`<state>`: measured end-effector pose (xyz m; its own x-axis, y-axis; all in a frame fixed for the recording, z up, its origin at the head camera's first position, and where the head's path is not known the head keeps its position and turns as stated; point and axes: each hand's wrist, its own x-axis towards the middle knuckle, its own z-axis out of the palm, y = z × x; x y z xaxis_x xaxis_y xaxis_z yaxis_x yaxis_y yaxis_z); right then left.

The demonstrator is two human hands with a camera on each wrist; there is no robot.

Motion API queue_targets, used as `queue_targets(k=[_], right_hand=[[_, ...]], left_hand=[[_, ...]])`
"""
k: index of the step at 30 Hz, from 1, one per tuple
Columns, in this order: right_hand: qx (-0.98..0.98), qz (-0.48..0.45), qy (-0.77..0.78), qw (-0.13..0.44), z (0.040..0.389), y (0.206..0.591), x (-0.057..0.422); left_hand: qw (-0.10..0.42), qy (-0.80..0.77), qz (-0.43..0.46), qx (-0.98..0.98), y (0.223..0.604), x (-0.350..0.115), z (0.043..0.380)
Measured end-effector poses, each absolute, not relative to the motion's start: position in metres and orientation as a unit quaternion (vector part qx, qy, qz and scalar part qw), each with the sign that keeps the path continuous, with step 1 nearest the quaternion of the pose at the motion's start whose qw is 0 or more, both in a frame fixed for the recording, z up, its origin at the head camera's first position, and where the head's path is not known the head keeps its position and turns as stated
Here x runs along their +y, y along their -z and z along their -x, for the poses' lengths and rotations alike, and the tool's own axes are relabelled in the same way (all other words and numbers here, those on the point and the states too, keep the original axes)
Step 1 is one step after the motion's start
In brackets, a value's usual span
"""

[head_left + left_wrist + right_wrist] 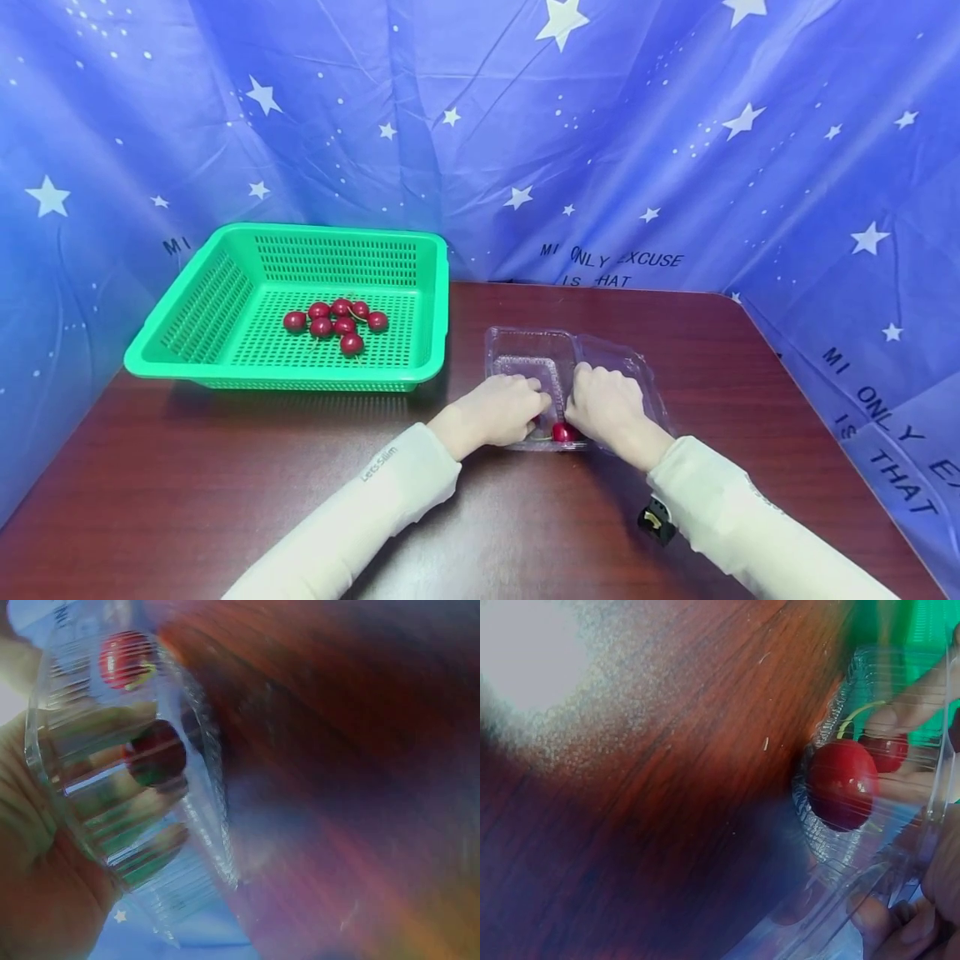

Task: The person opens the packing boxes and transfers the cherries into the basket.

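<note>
A clear plastic clamshell box (525,340) lies open on the table with its lid (611,354) folded out to the right. Reaching into the box, my left hand (498,408) pinches a cherry (891,752) low near the front wall; through the plastic that cherry looks dark in the left wrist view. Another cherry (565,432) rests on the box floor between the hands, shiny and red in the right wrist view. My right hand (609,407), fingers curled, grips the box at the fold between base and lid; its grip is partly hidden.
A green perforated basket (435,333) stands at the back left, with several cherries (321,327) grouped on its floor. The brown table (480,533) runs back to a blue star-printed curtain (480,150). A black strap device (656,521) sits under the right wrist.
</note>
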<state>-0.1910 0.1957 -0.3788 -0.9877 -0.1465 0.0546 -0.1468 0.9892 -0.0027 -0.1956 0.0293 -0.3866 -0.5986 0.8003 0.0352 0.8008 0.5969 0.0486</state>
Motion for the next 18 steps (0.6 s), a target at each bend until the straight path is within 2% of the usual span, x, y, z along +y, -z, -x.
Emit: queue_targets(k=[8, 18], right_hand=[[-0.998, -0.068, -0.001, 0.02, 0.192, 0.378, 0.196], [-0.998, -0.065, 0.0, 0.006, 0.192, 0.378, 0.196]], left_hand=[[0.033, -0.008, 0.447, -0.894, 0.383, 0.028, 0.197], [0.036, 0.026, 0.45, -0.892, 0.371, 0.024, 0.203]])
